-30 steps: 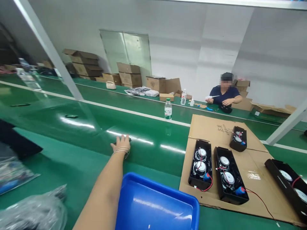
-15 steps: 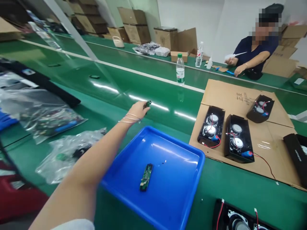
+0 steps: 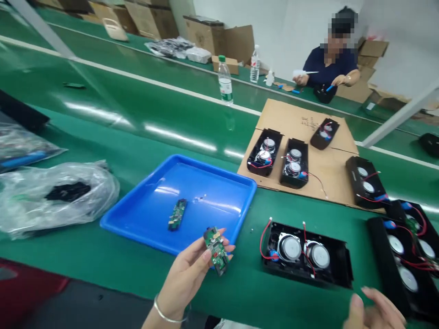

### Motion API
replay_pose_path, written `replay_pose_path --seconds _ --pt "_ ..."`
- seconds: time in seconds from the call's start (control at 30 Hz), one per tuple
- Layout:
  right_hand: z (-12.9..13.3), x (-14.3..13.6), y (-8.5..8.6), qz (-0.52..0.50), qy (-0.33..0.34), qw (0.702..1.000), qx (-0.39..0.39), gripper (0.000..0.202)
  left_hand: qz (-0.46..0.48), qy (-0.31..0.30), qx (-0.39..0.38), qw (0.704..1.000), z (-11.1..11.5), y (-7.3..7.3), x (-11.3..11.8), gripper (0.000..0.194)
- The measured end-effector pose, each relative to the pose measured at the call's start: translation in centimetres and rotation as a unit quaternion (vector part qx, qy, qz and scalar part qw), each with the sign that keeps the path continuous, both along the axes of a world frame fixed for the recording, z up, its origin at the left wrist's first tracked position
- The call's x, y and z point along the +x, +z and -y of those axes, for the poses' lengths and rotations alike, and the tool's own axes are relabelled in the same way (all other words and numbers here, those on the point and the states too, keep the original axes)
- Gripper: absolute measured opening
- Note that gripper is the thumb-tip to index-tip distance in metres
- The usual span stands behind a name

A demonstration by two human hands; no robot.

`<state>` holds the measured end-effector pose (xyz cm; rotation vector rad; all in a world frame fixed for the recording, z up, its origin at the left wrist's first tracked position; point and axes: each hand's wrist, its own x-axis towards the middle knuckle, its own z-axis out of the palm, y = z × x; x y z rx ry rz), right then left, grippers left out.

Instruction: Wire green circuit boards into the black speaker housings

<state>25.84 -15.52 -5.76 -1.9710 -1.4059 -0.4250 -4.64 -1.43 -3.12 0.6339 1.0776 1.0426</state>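
Held in my left hand (image 3: 190,269) is a green circuit board (image 3: 216,250), gripped between thumb and fingers over the near edge of the blue tray (image 3: 137,235). A second circuit board (image 3: 177,214) lies inside that tray, beside a few tiny specks. To the right sits an opened black speaker housing (image 3: 307,253) with two round speakers, red wires and white plugs. My right hand (image 3: 375,313) is at the bottom right edge, partly cut off, its thumb and fingers apart and nothing between them. It is nearest to the speaker housing's lower right corner.
More speaker housings lie on a cardboard sheet (image 3: 329,171) and at the right (image 3: 391,269). Plastic bags of parts (image 3: 99,192) are at left. A water bottle (image 3: 225,84) stands beyond the tray. Across the line, a co-worker (image 3: 329,68) handles a black housing.
My left hand has come back from beyond the tray with a circuit board, now at the near edge. My right hand has entered at bottom right. The view has swung rightward.
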Motion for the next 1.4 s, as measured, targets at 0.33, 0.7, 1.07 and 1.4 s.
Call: replay_pose_path --seconds 0.33,0.7,1.07,1.4 --pt "-9.5 -9.8 3.3 -0.004 0.327 0.935 -0.133 0.037 0.016 -0.019 0.011 1.000 3.6 0.9 3.1 0.052" --pt "-11.7 -8.7 6.1 -0.579 0.381 0.718 -0.068 0.026 0.053 -0.044 0.024 0.997 4.1 1.7 4.0 0.043" --pt "-10.6 -8.8 7.5 -0.219 0.437 0.864 -0.122 0.020 -0.082 0.007 0.138 0.987 2.7 2.5 6.2 0.032" --pt "-11.1 -9.9 5.3 -0.077 0.389 0.916 0.059 0.025 0.001 0.104 0.121 0.987 2.7 1.3 9.0 0.038"
